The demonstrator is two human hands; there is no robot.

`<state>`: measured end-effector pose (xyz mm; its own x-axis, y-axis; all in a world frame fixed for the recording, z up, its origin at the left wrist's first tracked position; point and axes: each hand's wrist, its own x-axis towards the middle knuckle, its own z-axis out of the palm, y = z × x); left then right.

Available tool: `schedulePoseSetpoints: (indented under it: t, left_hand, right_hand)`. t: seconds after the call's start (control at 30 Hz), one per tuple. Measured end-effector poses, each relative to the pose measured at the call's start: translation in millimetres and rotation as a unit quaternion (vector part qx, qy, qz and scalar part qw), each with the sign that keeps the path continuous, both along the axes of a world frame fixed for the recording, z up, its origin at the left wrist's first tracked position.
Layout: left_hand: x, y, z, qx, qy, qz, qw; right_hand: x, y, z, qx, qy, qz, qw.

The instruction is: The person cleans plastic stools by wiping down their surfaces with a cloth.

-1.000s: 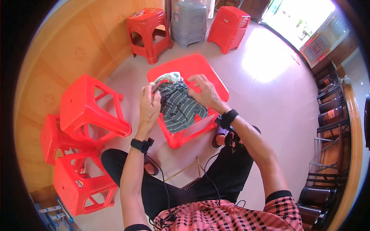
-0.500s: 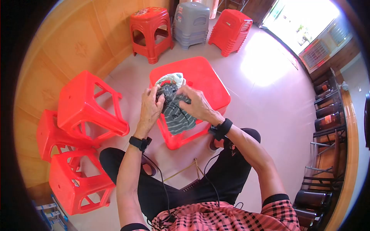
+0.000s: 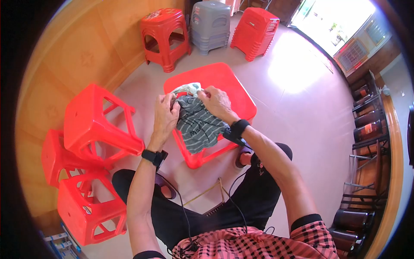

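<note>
A grey garment with pale stripes and dark lettering [image 3: 196, 125] lies over the near part of a red plastic stool [image 3: 235, 93] and hangs past its front edge. Behind its upper edge shows a curved white patterned cloth [image 3: 189, 88]; whether the two are joined I cannot tell. My left hand [image 3: 166, 115] is closed at the garment's upper left corner, thumb and fingers pinching its edge. At the upper right edge, my right hand [image 3: 217, 103] pinches the fabric with bent fingers. Both wrists wear black bands.
Several red stools [image 3: 92, 121] stand close on the left by the wooden wall. Farther back are another red stool [image 3: 166, 41], a grey stool stack [image 3: 210, 28] and a red stack [image 3: 255, 34]. Dark folded furniture [image 3: 366, 125] lines the right wall. A thin cable [image 3: 185, 211] runs across my lap.
The striped garment was bunched up under both hands and is now spread flatter, its lettering showing. My right hand has moved up to the garment's top edge; my left has shifted slightly left.
</note>
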<state>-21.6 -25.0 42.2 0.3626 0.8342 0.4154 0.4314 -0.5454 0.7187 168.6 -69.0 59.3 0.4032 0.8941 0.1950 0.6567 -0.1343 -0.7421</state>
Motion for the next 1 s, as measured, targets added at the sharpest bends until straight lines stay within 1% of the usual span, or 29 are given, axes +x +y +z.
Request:
schedulePoseSetpoints:
  t: [0.07,0.1,0.13,0.17,0.2,0.23,0.27,0.3,0.33,0.4,0.43,0.47,0.5,0.53,0.6,0.67,0.73,0.77,0.8,0.83,0.87,0.93,0.97,1.0]
  left_hand:
    - [6,9,4,0.092,0.012,0.058,0.994]
    - [7,17,3,0.093,0.015,0.06,0.994]
    - [8,27,2,-0.008,-0.028,0.025,0.999]
    - [8,34,0,-0.11,-0.071,-0.011,0.991]
    - [8,43,-2,-0.109,-0.072,-0.014,0.991]
    - [8,50,-4,-0.105,-0.082,-0.007,0.991]
    - [8,51,0,-0.101,-0.092,0.001,0.991]
    - [9,49,3,-0.034,-0.038,0.02,0.999]
    - [11,49,4,-0.035,-0.038,0.02,0.998]
    - [15,56,5,0.057,0.053,-0.018,0.997]
    - [16,62,6,0.058,0.052,-0.018,0.997]
    - [18,67,9,-0.031,-0.011,-0.07,0.997]
    - [21,70,10,-0.12,-0.074,-0.121,0.983]
    - [21,71,10,-0.12,-0.074,-0.124,0.982]
    - [19,57,45,-0.129,-0.186,-0.078,0.971]
    - [16,57,61,-0.117,-0.186,-0.091,0.971]
    - [17,57,74,-0.105,-0.186,-0.102,0.971]
    - [20,55,81,-0.065,-0.192,-0.112,0.973]
    - [24,51,90,-0.026,-0.198,-0.122,0.972]
    - [27,46,99,-0.025,-0.198,-0.123,0.972]
    - [31,39,110,-0.045,-0.197,-0.129,0.971]
    - [36,31,128,-0.064,-0.196,-0.136,0.969]
    - [39,30,136,-0.028,-0.205,-0.151,0.967]
    - [39,29,143,0.008,-0.215,-0.166,0.963]
  right_hand:
    - [-7,10,-2,-0.018,-0.074,0.02,0.997]
    - [-8,15,-5,0.025,-0.089,0.024,0.995]
    - [-7,18,-7,0.027,-0.088,0.024,0.995]
    - [-7,20,-6,0.075,-0.081,0.027,0.994]
    - [-4,24,-4,0.122,-0.074,0.029,0.989]
    - [0,28,-2,0.122,-0.076,0.026,0.989]
    - [2,29,4,0.128,-0.012,0.035,0.991]
    - [4,29,10,0.133,0.052,0.046,0.989]
    - [5,29,15,0.132,0.051,0.046,0.989]
    - [7,29,25,0.148,0.105,0.055,0.982]
    - [8,28,30,0.124,0.113,0.055,0.984]
    - [10,28,31,0.125,0.112,0.054,0.984]
    - [13,29,33,0.113,0.131,0.046,0.984]
    - [16,29,34,0.101,0.149,0.037,0.983]
    - [24,30,34,0.113,0.131,0.026,0.985]
    - [32,31,33,0.125,0.114,0.017,0.985]
    - [36,32,31,0.173,0.073,0.024,0.982]
    - [34,30,32,0.173,0.073,0.023,0.982]
    - [27,28,35,0.193,0.088,0.081,0.974]
    - [21,25,37,0.213,0.102,0.139,0.962]
    - [14,22,42,0.214,0.101,0.138,0.962]
    - [-1,15,57,0.199,0.028,0.2,0.959]
    - [-3,12,63,0.199,0.021,0.228,0.953]
    - [-4,14,66,0.201,0.022,0.229,0.952]
